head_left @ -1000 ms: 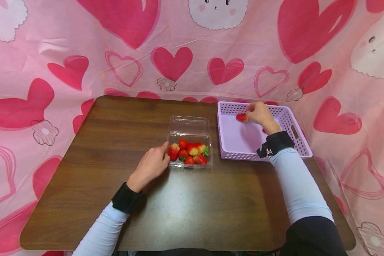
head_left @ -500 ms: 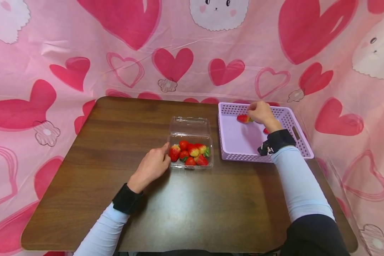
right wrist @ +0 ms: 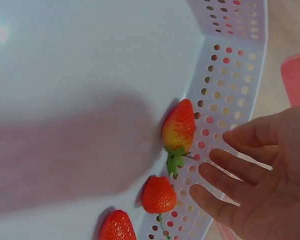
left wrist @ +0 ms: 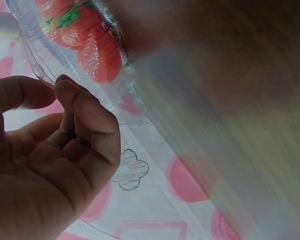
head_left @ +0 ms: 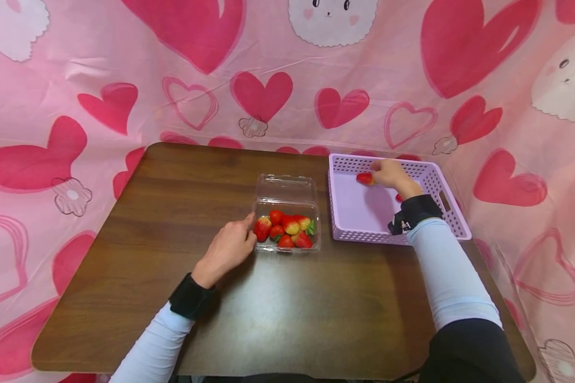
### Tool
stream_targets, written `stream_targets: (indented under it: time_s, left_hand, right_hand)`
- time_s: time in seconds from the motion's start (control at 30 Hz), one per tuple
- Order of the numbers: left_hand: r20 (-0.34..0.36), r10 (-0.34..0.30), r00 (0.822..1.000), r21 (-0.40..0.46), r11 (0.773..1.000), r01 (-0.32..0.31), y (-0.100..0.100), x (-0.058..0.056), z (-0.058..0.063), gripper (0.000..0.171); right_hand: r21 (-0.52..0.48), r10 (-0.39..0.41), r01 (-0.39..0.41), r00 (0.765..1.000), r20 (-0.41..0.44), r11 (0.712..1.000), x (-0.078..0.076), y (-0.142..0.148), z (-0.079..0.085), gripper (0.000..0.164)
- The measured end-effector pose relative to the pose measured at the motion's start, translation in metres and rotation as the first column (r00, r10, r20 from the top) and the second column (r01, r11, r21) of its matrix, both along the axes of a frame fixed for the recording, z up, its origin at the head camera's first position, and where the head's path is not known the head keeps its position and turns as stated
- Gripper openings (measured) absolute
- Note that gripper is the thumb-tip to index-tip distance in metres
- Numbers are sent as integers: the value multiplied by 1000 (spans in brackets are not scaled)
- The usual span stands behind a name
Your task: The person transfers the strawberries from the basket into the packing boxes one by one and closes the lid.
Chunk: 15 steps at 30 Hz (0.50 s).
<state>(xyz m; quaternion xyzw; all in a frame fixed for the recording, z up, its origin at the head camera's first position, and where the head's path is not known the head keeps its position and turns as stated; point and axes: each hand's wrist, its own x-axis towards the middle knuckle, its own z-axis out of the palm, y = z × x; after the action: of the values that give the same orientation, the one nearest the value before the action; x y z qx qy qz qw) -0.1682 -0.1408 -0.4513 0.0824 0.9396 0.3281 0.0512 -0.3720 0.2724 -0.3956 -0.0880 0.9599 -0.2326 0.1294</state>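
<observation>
My left hand (head_left: pixel 227 246) holds the left edge of a clear plastic clamshell box (head_left: pixel 286 199), its thumb and index fingertip meeting at the rim in the left wrist view. Several red strawberries (head_left: pixel 303 240), some with yellowish patches and green leaves, lie inside; the lid is folded back. Over the far side of a lilac perforated basket (head_left: pixel 359 234), my right hand (head_left: pixel 392 175) has loosely bent, spread fingers with nothing between them. Close by its fingertips, a red and yellow strawberry (right wrist: pixel 179 127) lies against the basket wall. Two more red strawberries, a round one (right wrist: pixel 159 195) and another (right wrist: pixel 118 227), lie near it.
The brown wooden table (head_left: pixel 287 308) bears both the box and the basket, the basket at the back right. A pink heart-patterned cloth (head_left: pixel 196 48) hangs behind and around the table.
My right hand lifted slightly, showing the strawberry's leaves, then came down a little and covers them now. The strawberry stays in the basket. My left hand keeps its place at the box.
</observation>
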Motion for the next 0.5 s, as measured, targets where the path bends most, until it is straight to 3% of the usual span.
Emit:
stream_targets:
  time_s: [0.13,0.27,0.5]
  left_hand:
    - [16,-3,1000,8,1000,3,0,0,0,57]
    - [13,-3,1000,-1,1000,3,0,1,1,57]
    - [-1,-1,1000,-11,1000,1,0,0,1,57]
  right_hand:
    - [73,64,-68,997,54,995,-2,6,-5,50]
    - [146,142,-149,988,56,978,-4,10,-11,51]
    - [141,185,-194,980,75,971,-6,11,-12,56]
